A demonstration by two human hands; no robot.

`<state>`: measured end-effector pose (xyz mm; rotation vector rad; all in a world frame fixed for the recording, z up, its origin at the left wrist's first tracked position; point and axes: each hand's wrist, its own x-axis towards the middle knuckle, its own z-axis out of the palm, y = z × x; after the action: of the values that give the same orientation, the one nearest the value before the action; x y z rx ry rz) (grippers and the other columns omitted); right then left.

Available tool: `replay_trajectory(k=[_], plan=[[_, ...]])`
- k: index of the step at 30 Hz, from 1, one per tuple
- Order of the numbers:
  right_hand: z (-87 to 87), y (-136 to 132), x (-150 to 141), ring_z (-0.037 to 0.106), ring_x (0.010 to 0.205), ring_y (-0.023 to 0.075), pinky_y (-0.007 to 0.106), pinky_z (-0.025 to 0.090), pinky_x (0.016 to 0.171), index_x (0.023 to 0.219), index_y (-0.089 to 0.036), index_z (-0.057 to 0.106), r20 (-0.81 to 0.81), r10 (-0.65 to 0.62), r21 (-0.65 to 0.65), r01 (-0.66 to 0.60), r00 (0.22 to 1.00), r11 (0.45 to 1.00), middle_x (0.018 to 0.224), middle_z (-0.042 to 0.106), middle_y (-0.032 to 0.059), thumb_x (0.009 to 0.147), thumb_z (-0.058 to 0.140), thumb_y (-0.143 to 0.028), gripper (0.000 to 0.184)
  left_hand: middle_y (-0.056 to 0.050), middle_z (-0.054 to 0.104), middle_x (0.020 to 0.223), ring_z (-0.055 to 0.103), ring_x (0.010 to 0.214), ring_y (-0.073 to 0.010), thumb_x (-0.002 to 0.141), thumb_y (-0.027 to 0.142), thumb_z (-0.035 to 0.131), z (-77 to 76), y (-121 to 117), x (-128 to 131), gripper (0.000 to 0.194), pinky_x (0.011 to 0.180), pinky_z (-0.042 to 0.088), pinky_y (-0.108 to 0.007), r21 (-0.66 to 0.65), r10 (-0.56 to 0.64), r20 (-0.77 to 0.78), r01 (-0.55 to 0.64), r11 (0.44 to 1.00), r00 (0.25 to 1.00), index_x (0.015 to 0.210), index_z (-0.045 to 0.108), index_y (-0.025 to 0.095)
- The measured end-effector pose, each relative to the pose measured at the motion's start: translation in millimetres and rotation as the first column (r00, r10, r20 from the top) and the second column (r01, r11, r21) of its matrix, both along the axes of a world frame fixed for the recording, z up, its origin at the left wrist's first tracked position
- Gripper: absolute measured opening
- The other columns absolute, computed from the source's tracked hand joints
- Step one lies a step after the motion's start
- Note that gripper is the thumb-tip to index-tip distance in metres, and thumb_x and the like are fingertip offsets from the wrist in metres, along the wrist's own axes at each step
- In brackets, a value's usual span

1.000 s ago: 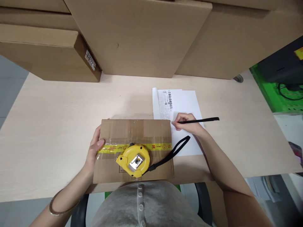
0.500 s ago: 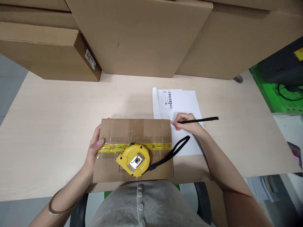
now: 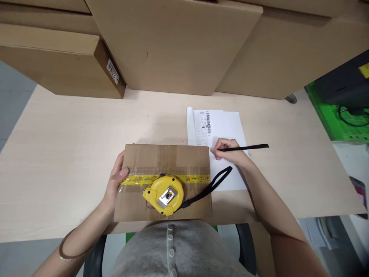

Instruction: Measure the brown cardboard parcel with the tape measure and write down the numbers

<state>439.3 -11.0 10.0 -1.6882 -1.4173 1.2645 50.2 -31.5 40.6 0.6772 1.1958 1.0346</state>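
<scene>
Nothing on the desk has visibly moved since the earlier frames; only the view has shifted slightly. One small cardboard carton (image 3: 191, 159) lies at the near edge of one desk (image 3: 72, 154), hiding part of the white paper (image 3: 227, 127), which bears print and a curled left margin. One yellow tape measure (image 3: 157, 192) rests on top, its single black strap (image 3: 201, 193) looping past the right edge. The left hand (image 3: 113, 184) clamps the carton's left side, thumb on top. The right hand (image 3: 229, 149) pinches one black pen (image 3: 250, 147) between closed fingers; whether its tip touches paper cannot be told. At least three larger cardboard boxes (image 3: 173, 50) stand behind.
</scene>
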Motion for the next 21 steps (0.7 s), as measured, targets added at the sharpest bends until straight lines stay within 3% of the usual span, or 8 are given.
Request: replay_trajectory(k=[21], plan=[[-4.4,0.5,2.0,0.064,0.049,0.0136,0.025,0.048,0.051,0.064,-0.023,0.06,-0.013,0.01,0.013,-0.009,1.0,1.0,0.053,0.067,-0.0009,0.078,0.08,-0.031,0.025,-0.004,0.073,0.131,0.068,0.121,-0.0378,0.071,0.046,0.08,0.1,2.6,0.6,0.066,0.089,0.062,-0.042,-0.018,0.032,-0.018,-0.032,0.999,0.999,0.133,0.067,0.03]])
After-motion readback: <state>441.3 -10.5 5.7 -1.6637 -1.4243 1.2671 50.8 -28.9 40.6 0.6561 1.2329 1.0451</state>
